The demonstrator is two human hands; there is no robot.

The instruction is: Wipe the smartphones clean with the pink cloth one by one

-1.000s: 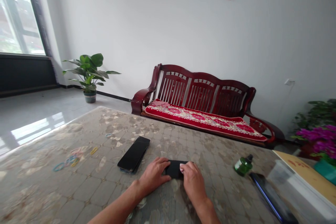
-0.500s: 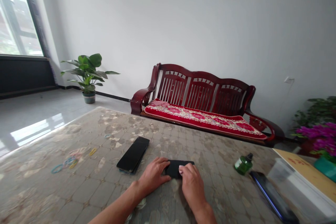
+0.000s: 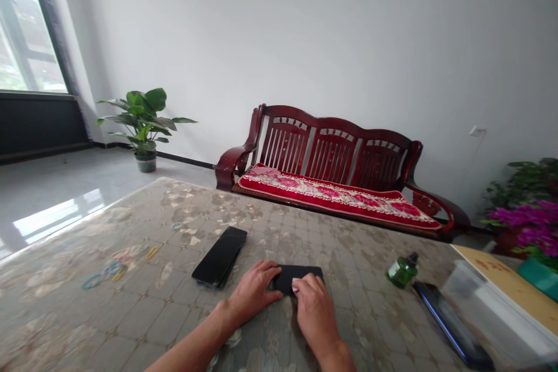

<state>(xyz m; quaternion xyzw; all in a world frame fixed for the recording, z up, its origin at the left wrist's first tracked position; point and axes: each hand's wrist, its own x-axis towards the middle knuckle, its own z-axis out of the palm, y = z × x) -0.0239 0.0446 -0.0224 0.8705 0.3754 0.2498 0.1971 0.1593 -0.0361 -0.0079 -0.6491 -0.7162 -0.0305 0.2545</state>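
Observation:
A black smartphone [image 3: 285, 280] lies flat on the patterned tablecloth [image 3: 165, 325] in front of me, its long side running left to right. My left hand [image 3: 257, 285] grips its left end, thumb on the near edge and fingers on the far edge. Pinched in my right hand [image 3: 314, 305] is a small white wipe [image 3: 296, 285], pressed on the phone's dark face; most of the wipe is hidden by the fingers. Left of my hands another black phone [image 3: 221, 256] lies slanted, with a second flat thing showing beneath its edge.
On the right stand a green bottle [image 3: 401, 271], a blue-edged phone [image 3: 453, 325] and a clear plastic box [image 3: 488, 314] with a tan lid. Colourful rubber bands [image 3: 114, 269] lie at the left. Beyond the table is a red wooden bench [image 3: 331, 151].
My right hand has slid a little to the left across the phone with the white wipe. The left hand keeps its grip. The whole view has shifted slightly.

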